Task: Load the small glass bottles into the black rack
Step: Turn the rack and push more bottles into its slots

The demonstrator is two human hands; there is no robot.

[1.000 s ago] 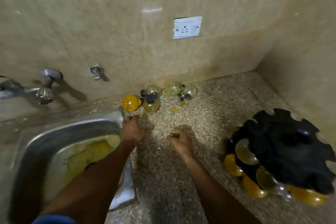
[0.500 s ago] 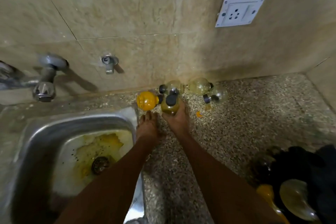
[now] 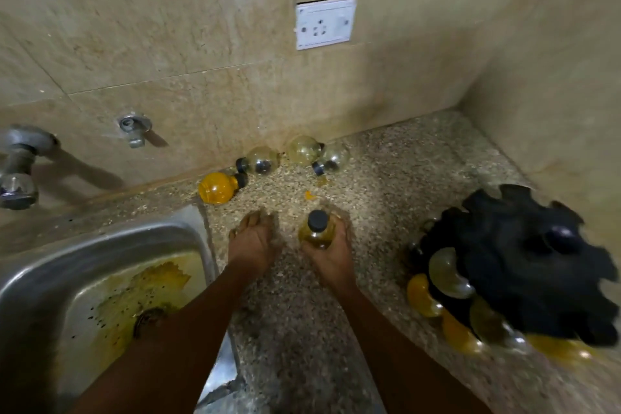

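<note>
The right hand (image 3: 327,247) clutches a bottle (image 3: 317,232), the left hand (image 3: 252,239) rests empty and loosely curled; wet glass could slip onto the counter (image 3: 386,185).

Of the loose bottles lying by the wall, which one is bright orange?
The leftmost bottle, nearest the sink. It looks solid orange-yellow, while the three others beside it look pale and see-through.

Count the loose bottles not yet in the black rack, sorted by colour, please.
Bright orange bottle: 1
Pale clear bottles by the wall: 3
Amber bottle in the right hand: 1
Total: 5
</note>
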